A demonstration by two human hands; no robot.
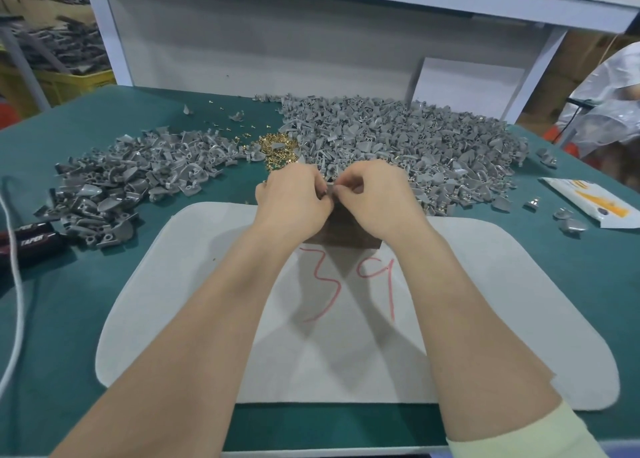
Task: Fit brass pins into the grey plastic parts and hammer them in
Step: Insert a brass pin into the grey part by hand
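Note:
My left hand [292, 201] and my right hand [372, 197] meet above the far edge of a white mat [207, 284]. Their fingertips pinch one small grey plastic part [330, 190] between them. Whether a pin is in either hand is hidden by the fingers. A heap of brass pins [277, 151] lies just beyond my left hand. A large pile of grey parts [398, 145] spreads behind my right hand, and a second pile [131, 180] lies to the left. A dark block [341, 230] sits under my hands.
The green table [62, 301] carries a black tool handle marked TAPER [31, 241] and a white cord [14, 284] at the left. A white and orange packet [588, 203] lies at the right. A grey back panel [259, 41] stands behind.

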